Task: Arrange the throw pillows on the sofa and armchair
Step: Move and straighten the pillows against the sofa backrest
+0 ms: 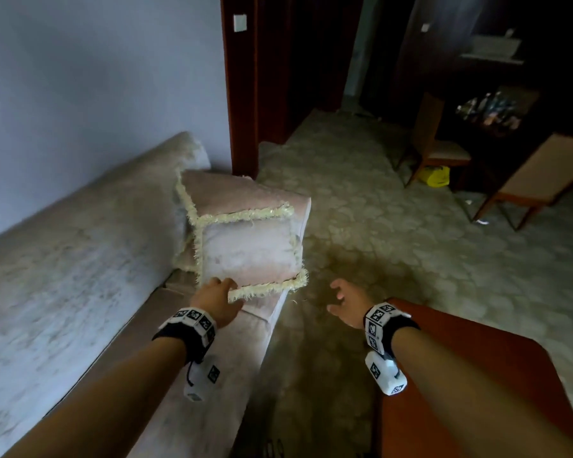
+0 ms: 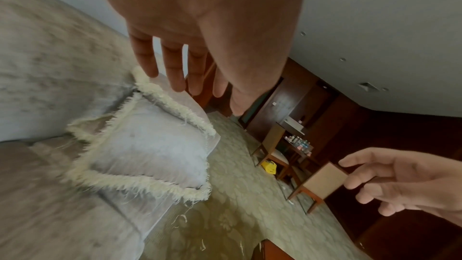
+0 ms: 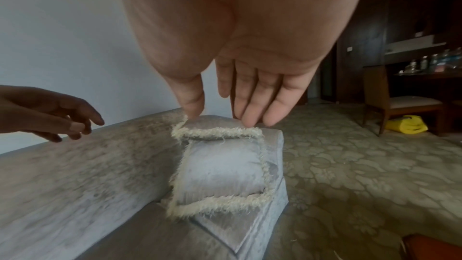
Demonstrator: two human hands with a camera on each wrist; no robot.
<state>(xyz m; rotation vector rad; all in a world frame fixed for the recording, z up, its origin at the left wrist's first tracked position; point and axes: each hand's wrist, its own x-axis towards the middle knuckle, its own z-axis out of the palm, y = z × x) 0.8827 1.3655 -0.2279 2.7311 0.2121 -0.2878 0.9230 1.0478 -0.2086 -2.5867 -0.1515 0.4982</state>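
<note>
A pale pink throw pillow (image 1: 248,252) (image 2: 150,145) (image 3: 220,173) with a cream fringe stands on edge at the far end of the grey sofa (image 1: 63,259), leaning on the armrest. A second fringed pillow (image 1: 225,196) (image 3: 212,124) lies behind and above it. My left hand (image 1: 219,289) (image 2: 175,70) (image 3: 57,118) is at the front pillow's lower left corner with its fingers extended, gripping nothing; whether it touches the fringe I cannot tell. My right hand (image 1: 339,297) (image 2: 390,181) (image 3: 240,96) hovers empty over the carpet, right of the pillow, fingers spread.
A red-brown table corner (image 1: 460,375) sits close under my right forearm. Patterned carpet (image 1: 377,226) runs between it and the sofa. Two wooden chairs (image 1: 437,150) (image 1: 526,183) and a yellow object (image 1: 435,176) stand at the right. A dark wooden door frame (image 1: 242,94) rises behind the armrest.
</note>
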